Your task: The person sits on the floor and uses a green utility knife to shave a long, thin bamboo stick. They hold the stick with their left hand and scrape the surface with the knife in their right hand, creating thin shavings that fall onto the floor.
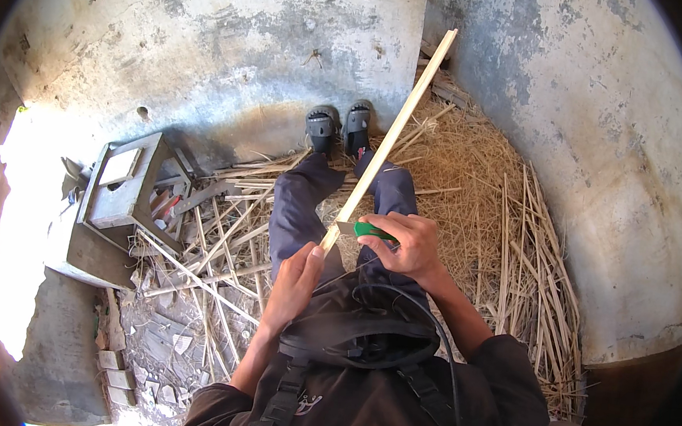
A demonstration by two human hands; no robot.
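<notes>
A long pale strip of split wood or bamboo (393, 133) slants from my lap up and away to the right, past my shoes. My left hand (294, 284) is closed round its near end. In my right hand (406, 248) is a knife with a green handle (373, 232), gripped between thumb and fingers. Its short flat blade (345, 228) lies across the strip, just beyond my left hand, and appears to touch it. The strip's tip shows far off, near the wall corner. My fingers hide part of the handle.
Loose sticks (223, 240) and fine shavings (471, 191) cover the floor around my legs. At the left stands a worn wooden cabinet (123, 188) with things inside. Worn plastered walls (249, 54) close in ahead and at the right. A black cable (447, 341) runs over my lap.
</notes>
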